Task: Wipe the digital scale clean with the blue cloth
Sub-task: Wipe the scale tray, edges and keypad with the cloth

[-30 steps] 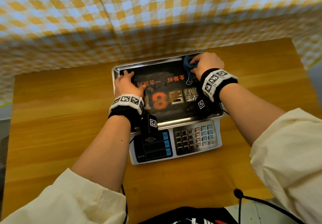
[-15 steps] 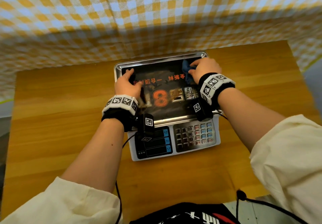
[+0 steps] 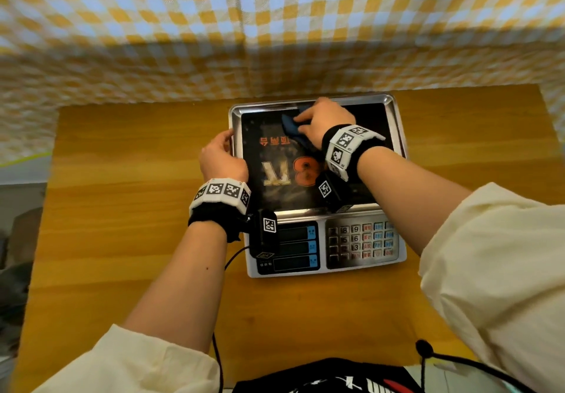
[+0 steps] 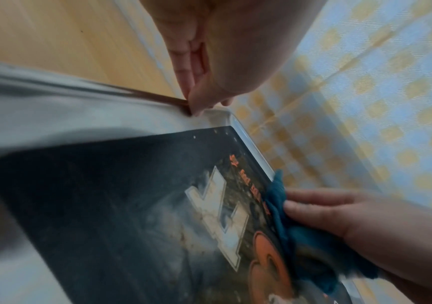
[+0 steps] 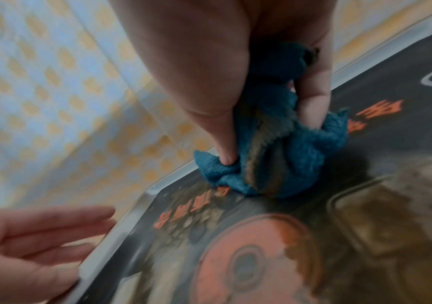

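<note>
The digital scale (image 3: 351,245) sits on a wooden table, its steel tray (image 3: 397,123) covered by a dark printed sheet (image 3: 275,190) with brownish smears. The bunched blue cloth (image 3: 292,126) lies on the far middle-left of the tray. My right hand (image 3: 308,117) grips it from above, thumb and fingers pinching the cloth (image 5: 295,164) and pressing it on the sheet. My left hand (image 3: 226,141) rests against the tray's left rim with straight fingers (image 5: 54,226); in the left wrist view its fingertips (image 4: 196,107) touch the rim near the far left corner.
A yellow and white checked cloth (image 3: 275,41) hangs as a wall just behind the table's far edge. Bare wooden table (image 3: 122,209) spreads left and in front of the scale. A black cable (image 3: 458,359) runs near my body at the front.
My right hand has dragged the blue cloth leftwards along the tray's far side. My left hand has come off the tray's surface and now sits at its left rim.
</note>
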